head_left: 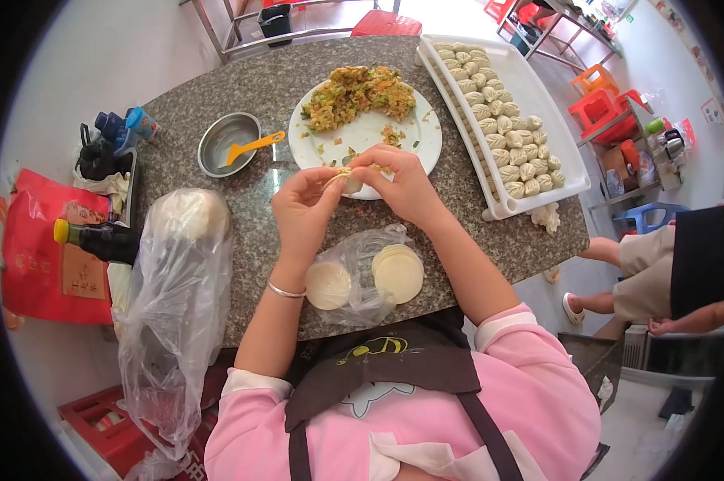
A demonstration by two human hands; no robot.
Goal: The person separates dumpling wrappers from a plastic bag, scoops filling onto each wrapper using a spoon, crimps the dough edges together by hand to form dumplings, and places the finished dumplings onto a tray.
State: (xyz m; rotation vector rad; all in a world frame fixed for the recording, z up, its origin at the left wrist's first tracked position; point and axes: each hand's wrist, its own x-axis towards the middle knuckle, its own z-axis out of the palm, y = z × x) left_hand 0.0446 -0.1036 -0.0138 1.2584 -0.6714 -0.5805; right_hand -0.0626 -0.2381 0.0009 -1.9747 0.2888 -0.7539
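Note:
Both hands meet over the near rim of a white plate [306, 146]. My left hand [304, 204] and my right hand [396, 184] pinch a small pale dumpling [351, 184] between their fingertips, with a little filling showing at its top. Chopped vegetable filling [354, 98] is heaped on the far part of the plate. Nearer to my body, round wrappers [398, 274] lie stacked on clear plastic, beside another pale stack [328, 285]. On the right, a white tray [530, 96] holds several rows of pleated dumplings [516, 152].
A metal bowl [215, 146] with an orange spoon [254, 147] stands left of the plate. A plastic bag of dough [187, 220], a dark bottle [97, 239] and a red bag [45, 240] are at the left. Another person [659, 268] stands at the right, beyond the table edge.

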